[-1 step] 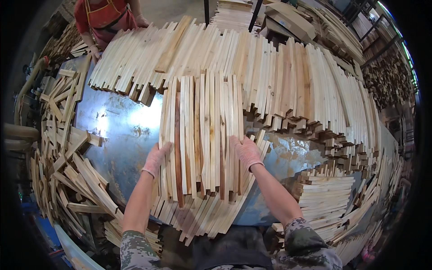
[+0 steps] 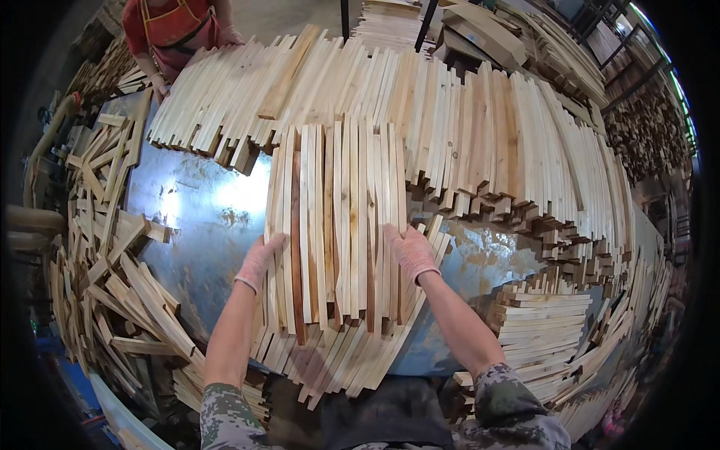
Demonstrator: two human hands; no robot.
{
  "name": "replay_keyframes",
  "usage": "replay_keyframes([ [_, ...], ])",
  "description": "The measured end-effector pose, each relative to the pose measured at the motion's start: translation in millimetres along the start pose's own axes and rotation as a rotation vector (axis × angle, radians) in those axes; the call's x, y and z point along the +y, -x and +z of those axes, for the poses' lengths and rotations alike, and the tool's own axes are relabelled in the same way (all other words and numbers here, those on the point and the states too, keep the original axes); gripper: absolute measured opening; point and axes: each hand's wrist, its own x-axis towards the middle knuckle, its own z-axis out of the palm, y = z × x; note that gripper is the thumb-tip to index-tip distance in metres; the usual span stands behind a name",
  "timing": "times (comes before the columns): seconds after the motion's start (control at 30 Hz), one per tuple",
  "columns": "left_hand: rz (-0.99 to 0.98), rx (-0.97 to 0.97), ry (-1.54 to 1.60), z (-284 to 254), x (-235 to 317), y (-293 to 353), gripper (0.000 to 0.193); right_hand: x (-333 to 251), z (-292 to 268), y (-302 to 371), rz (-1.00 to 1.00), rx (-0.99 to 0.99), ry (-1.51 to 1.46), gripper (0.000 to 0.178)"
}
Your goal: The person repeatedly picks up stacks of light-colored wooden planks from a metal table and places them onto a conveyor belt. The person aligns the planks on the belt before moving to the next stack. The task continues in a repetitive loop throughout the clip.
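Observation:
Between my hands is a bundle of narrow wooden strips (image 2: 346,225), pale with a few reddish-brown ones, their ends uneven. My left hand (image 2: 260,262), in a pinkish glove, grips the bundle's left side. On its right side my right hand (image 2: 412,255), gloved alike, presses with the fingers over the edge strips. Both hands are closed on the bundle from opposite sides. Under its near end lies another layer of wooden strips (image 2: 330,364), slanting toward me. The bundle's far end meets a long row of stacked strips (image 2: 465,135) across the table; whether they touch is unclear.
The metal table (image 2: 199,247) shows bare patches with glare. Loose offcuts (image 2: 112,262) are heaped along the left side. A smaller strip stack (image 2: 544,322) lies at the right. Across the table at far left stands a person in a red apron (image 2: 178,34), hands by the row.

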Motion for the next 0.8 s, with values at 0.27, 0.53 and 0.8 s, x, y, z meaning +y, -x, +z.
replay_keyframes([
  [0.27, 0.119, 0.074, 0.137, 6.6, 7.9, 6.9, 0.060, -12.2, -3.0, 11.5, 0.007, -0.043, 0.088, 0.103],
  [0.53, 0.113, -0.021, 0.164, 26.6, 35.9, 76.8, 0.064, 12.9, -13.2, 28.5, -0.114, -0.048, -0.103, 0.086],
  [0.8, 0.260, 0.032, 0.174, 27.0, -19.8, 214.2, 0.072, 39.8, -54.6, 146.4, -0.176, -0.032, -0.089, 0.084],
])
